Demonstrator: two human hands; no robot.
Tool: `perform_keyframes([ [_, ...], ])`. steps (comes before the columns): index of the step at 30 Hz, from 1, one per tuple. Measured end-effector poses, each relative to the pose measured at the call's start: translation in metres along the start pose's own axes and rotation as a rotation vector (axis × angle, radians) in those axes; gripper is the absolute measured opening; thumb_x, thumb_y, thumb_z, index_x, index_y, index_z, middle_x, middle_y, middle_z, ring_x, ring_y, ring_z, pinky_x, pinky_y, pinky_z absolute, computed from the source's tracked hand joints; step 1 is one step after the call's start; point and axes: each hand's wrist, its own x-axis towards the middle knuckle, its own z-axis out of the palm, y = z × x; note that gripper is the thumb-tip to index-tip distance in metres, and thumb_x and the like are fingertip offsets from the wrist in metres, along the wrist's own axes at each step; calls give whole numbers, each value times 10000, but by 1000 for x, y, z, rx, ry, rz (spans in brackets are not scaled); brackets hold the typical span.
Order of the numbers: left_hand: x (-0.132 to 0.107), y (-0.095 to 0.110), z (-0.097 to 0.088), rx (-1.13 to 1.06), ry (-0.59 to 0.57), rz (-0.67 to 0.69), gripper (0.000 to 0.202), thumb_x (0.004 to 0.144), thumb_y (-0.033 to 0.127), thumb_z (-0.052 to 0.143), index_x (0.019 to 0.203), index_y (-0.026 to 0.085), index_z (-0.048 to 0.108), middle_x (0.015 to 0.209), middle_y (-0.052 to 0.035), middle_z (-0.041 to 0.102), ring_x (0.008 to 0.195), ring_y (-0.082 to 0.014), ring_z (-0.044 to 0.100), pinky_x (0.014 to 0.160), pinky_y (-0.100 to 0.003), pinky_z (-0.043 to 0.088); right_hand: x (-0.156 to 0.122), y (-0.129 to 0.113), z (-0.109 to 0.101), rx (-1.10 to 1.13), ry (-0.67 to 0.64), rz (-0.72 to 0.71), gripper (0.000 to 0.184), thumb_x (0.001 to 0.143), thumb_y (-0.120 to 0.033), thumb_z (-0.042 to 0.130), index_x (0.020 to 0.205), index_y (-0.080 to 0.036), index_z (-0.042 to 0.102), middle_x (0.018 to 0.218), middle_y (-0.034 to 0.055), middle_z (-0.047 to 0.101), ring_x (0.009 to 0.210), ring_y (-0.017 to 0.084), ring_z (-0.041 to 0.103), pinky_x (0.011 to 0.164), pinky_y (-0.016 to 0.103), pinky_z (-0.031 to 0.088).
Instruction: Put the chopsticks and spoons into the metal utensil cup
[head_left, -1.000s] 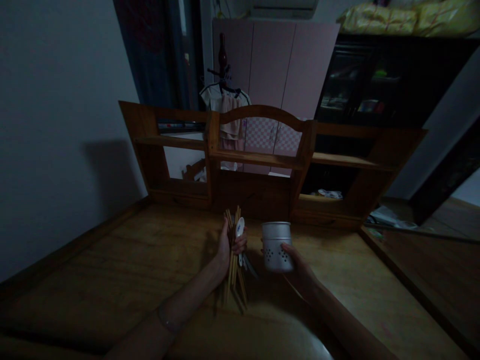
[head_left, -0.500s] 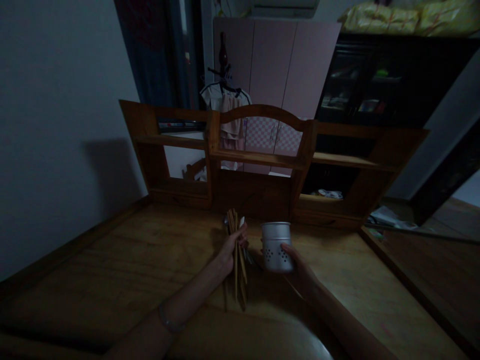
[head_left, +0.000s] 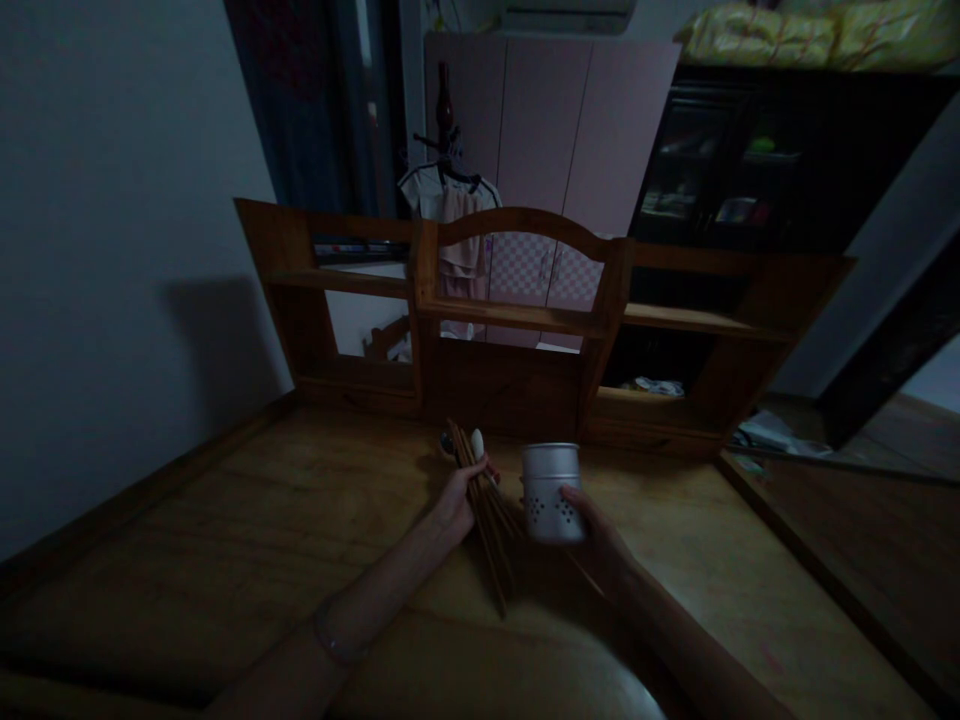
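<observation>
My left hand point(head_left: 457, 502) is closed around a bundle of wooden chopsticks point(head_left: 491, 555), which slants down to the right above the desk. At the top of the bundle show a white spoon point(head_left: 478, 443) and the dark round bowl of a metal spoon point(head_left: 447, 441). To the right, my right hand point(head_left: 596, 535) grips a silver metal utensil holder point(head_left: 551, 490) with small round holes near its lower end. The holder is upright, its rim at the top, apart from the chopsticks. Its inside is hidden.
Both hands are over a wooden desktop point(head_left: 300, 560). A low wooden shelf unit point(head_left: 517, 318) runs along its far edge, with a white bundle point(head_left: 658, 386) in the right compartment. A wall point(head_left: 135, 300) borders the left side. Clothes point(head_left: 457, 215) hang behind the shelf.
The chopsticks in my left hand have swung, their lower ends moving right, and the spoons at the top show more clearly. My right hand and the holder have hardly moved.
</observation>
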Motion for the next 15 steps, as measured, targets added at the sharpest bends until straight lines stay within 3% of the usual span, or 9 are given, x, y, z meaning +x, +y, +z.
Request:
perform_keyframes([
  [7, 1, 0, -1, 6, 49, -27, 43, 792, 71, 587, 828, 93, 576, 694, -66, 636, 572, -147, 643, 495, -224, 513, 0, 0, -1, -8, 23, -1, 394, 818, -441, 658, 1105, -171, 643, 1024, 99, 686, 908, 268, 649, 842, 404, 482],
  [15, -3, 0, 2, -8, 51, -22, 204, 682, -15, 525, 839, 101, 587, 704, -55, 642, 595, -136, 643, 516, -214, 526, 1, 1, -2, 10, 1, -3, 365, 844, -427, 637, 1100, -167, 637, 970, 84, 683, 856, 242, 643, 798, 373, 485],
])
